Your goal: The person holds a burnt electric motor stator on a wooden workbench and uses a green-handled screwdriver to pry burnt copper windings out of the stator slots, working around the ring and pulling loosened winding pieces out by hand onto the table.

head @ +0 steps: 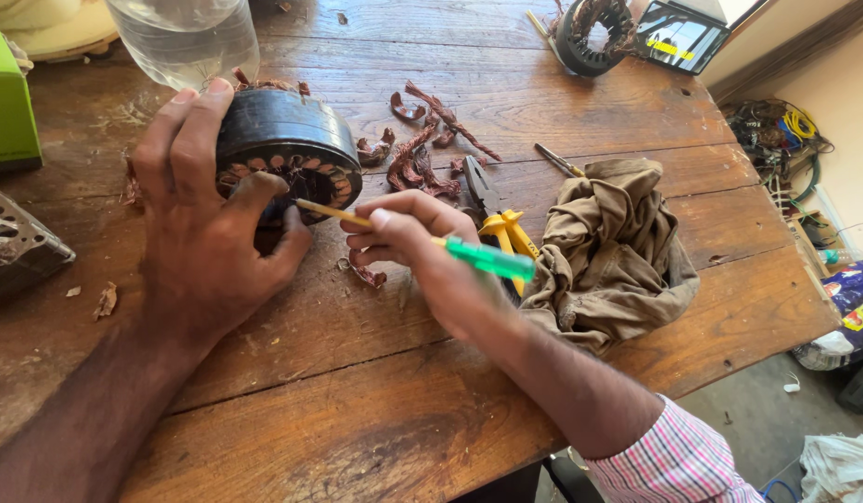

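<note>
1. Nearest the viewer, a bare left forearm and a right forearm in a pink checked sleeve [674,456] reach forward over a worn wooden table [376,410] of wide, scratched planks.
2. The left hand [203,224] is curled around a round black motor stator [287,154], fingers over its top and thumb pressed on its face. The grip appears to steady it, tilted on its edge, so the slotted face looks toward the person.
3. The right hand [418,247] pinches a slim screwdriver [422,237] with a translucent green handle and yellowish shaft, held like a pen. Its tip rests in the copper-coloured slots of the stator's face.
4. Just right of that hand lie pliers with yellow handles [506,233], partly hidden, and beside them a crumpled olive-brown cloth [618,251], soft and heavily folded.
5. Behind the right hand, twisted scraps of reddish copper winding [422,149] are strewn over the boards, with small flakes near the left hand.
6. At the left edge sit a grey metal part [17,247] and a green box [5,102].
7. Farther back stands a clear plastic bottle [185,37], touching or just behind the stator.
8. At the far right end rests a second wound stator [594,33]; whether it touches the dark framed object beside it cannot be told.
</note>
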Demonstrator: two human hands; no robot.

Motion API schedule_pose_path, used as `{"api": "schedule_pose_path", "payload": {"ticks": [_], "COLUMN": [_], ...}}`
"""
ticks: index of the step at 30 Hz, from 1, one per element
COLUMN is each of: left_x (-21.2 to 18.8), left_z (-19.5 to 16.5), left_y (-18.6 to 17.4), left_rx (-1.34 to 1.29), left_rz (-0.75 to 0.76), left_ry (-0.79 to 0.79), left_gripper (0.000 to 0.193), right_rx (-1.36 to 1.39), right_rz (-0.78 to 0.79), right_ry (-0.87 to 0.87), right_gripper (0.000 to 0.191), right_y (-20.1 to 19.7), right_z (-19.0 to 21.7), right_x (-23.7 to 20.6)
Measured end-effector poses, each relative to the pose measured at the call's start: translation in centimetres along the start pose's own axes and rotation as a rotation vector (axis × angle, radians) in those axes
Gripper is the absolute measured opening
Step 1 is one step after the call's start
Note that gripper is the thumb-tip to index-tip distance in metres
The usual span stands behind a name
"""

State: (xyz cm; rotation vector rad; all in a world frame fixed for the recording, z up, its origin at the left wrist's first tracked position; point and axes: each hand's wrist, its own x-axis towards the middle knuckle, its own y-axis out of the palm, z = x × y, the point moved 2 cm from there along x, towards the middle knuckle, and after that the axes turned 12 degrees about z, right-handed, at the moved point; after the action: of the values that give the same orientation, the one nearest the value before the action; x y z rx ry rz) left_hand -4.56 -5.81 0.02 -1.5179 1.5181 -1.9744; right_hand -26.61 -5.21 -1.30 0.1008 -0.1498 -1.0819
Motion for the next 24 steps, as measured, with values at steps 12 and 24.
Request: {"api": "schedule_pose_path", "payload": {"ticks": [12, 24], "left_x": [0.0, -0.2], "left_z": [0.0, -0.2], "left_y": [-0.3, -0.3], "left_rx": [0.047, 0.015], "left_rz": [0.034, 0.048], "left_ry": [0.026, -0.001], "left_gripper": [0.04, 0.041], "right_rx": [0.493, 0.468], "right_rz": [-0.061, -0.061], "right_ry": [0.209, 0.219], "right_gripper": [0.036, 0.036], "right_y": [-1.0, -1.6], "right_z": [-1.3, -1.5], "right_x": [0.5, 0.9]}}
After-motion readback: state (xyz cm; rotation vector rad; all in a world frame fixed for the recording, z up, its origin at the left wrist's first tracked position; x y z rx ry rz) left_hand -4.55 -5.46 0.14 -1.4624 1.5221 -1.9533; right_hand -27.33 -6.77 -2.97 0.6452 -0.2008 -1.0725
